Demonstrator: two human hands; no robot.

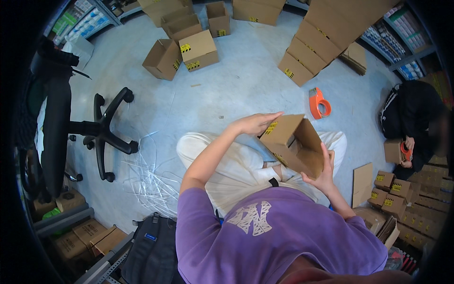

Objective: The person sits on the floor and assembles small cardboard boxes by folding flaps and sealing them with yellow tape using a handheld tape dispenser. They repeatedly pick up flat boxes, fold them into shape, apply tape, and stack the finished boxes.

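Note:
A small brown cardboard box [283, 130] with yellow-and-black tape is tilted above my crossed legs, its open side facing me and to the right. My left hand [257, 124] lies along its left side, fingers straight and close together against the cardboard. On the other side, my right hand [323, 174] holds the right wall and near corner, thumb below and fingers up along the panel. The bottom of the box's inside is partly in shadow. An orange tape dispenser [320, 104] rests on the floor just beyond the box.
Cardboard boxes [201, 49] and a tall carton stack [312, 47] stand ahead. At left are an office chair [101, 125], loose white straps [153, 182] and a black backpack [153, 251]. Another person [416, 123] handles a box at right, near small taped boxes [392, 203].

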